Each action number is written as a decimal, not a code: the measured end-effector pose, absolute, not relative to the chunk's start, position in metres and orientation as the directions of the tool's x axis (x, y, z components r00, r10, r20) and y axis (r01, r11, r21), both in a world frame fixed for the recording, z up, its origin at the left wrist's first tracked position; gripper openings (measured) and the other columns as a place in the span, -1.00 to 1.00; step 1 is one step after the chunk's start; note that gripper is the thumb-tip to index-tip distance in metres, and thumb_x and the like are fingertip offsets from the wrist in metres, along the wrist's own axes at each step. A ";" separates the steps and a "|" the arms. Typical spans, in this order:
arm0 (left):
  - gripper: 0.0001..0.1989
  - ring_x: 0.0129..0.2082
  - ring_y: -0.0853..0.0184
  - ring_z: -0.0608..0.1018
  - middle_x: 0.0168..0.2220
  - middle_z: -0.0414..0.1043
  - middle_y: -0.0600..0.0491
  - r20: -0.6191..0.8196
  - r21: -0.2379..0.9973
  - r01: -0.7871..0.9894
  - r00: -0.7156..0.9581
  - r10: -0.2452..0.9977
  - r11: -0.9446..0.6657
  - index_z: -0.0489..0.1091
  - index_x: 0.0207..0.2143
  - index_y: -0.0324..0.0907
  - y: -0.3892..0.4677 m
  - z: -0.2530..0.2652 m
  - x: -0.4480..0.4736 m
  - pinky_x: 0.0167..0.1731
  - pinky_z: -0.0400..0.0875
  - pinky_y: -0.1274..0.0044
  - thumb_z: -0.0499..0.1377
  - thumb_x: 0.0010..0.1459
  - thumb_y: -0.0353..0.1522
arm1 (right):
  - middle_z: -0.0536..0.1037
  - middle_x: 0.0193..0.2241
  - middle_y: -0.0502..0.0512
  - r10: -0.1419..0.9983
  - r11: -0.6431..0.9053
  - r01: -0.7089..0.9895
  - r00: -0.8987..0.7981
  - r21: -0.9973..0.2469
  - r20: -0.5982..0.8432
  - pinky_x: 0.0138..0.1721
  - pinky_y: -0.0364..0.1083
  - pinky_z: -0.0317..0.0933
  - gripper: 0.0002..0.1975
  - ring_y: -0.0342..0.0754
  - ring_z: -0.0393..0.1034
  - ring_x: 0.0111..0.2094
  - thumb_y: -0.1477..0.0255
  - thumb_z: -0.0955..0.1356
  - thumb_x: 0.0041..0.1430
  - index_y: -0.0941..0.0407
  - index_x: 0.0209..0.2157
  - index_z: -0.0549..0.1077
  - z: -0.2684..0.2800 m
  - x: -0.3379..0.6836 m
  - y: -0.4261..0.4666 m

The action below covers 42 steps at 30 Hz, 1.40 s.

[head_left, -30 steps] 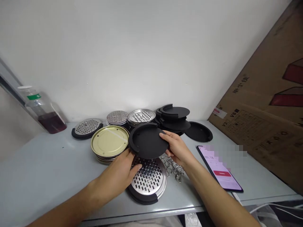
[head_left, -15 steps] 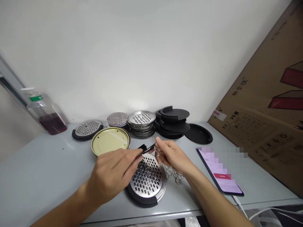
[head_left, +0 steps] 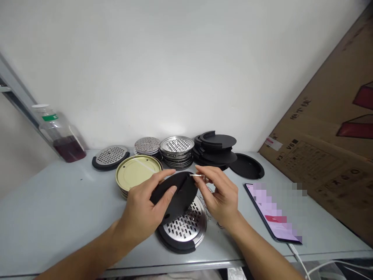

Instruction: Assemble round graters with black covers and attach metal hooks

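My left hand (head_left: 142, 204) grips a round black plastic disc (head_left: 179, 194) by its left edge, thumb on the near face and fingers behind. The disc is tilted up above the table. At its upper right edge my right hand (head_left: 223, 194) pinches a small shiny metal ring (head_left: 197, 175), which meets the disc's rim. Below them lies a round metal grater plate (head_left: 183, 229) with a black holder along its near edge, partly covered by the disc. Several loose metal rings (head_left: 208, 216) lie beside it, mostly hidden behind my right hand.
Behind stand a yellowish round lid (head_left: 134, 173), stacked grater plates (head_left: 176, 147), stacked black discs (head_left: 218, 146) and a black disc (head_left: 247, 166). Another grater (head_left: 110, 157) and a bottle (head_left: 68, 146) are left. A phone (head_left: 272, 214) with a cable and a cardboard box (head_left: 326, 155) are right.
The black disc has turned from nearly edge-on to showing its broad face. My right hand has brought the metal ring to the disc's upper right rim. The view has shifted slightly.
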<state>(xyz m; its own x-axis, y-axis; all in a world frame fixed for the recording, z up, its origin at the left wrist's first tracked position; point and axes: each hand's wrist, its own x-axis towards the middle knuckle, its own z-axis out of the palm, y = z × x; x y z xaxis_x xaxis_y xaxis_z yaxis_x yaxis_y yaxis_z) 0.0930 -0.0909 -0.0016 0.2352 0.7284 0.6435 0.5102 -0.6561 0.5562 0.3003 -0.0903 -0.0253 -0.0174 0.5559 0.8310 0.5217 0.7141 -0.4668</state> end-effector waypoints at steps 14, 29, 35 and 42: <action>-0.70 0.03 0.16 0.52 -0.01 0.54 0.09 0.086 0.910 0.338 0.414 0.906 -0.241 0.47 0.00 -0.04 -0.070 0.010 0.082 0.03 0.43 0.39 0.20 0.22 -0.25 | 0.43 -0.35 0.07 0.666 0.735 0.520 -0.434 -0.435 0.606 -0.39 -0.13 0.28 -0.61 -0.11 0.35 -0.39 0.56 0.20 0.36 0.02 0.12 0.43 -0.025 0.317 -0.083; -0.70 0.05 0.18 0.51 0.01 0.53 0.12 0.023 0.901 0.381 0.438 0.899 -0.209 0.49 -0.01 -0.03 -0.066 0.007 0.080 0.08 0.36 0.41 0.22 0.19 -0.26 | 0.57 -0.13 0.13 0.841 0.542 0.542 -0.353 -0.643 0.411 -0.26 -0.11 0.34 -0.82 -0.10 0.48 -0.30 0.56 0.32 0.21 0.11 -0.20 0.54 -0.012 0.323 -0.086; -0.70 0.07 0.16 0.50 0.02 0.53 0.11 0.008 0.907 0.371 0.463 0.886 -0.202 0.49 -0.01 -0.03 -0.068 0.008 0.080 0.09 0.36 0.40 0.22 0.19 -0.26 | 0.59 -0.19 0.13 0.783 0.620 0.495 -0.431 -0.608 0.448 -0.20 -0.07 0.34 -0.68 -0.05 0.47 -0.22 0.53 0.25 0.33 0.06 0.05 0.49 -0.016 0.321 -0.082; -0.69 0.00 0.15 0.55 -0.01 0.54 0.08 -0.083 0.927 0.349 0.548 0.833 -0.137 0.48 0.00 -0.05 -0.063 0.015 0.072 0.04 0.40 0.40 0.22 0.19 -0.26 | 0.60 -0.12 0.07 0.764 0.622 0.376 -0.484 -0.687 0.427 -0.15 -0.10 0.34 -0.67 -0.07 0.48 -0.16 0.48 0.29 0.35 -0.02 0.10 0.46 -0.011 0.326 -0.086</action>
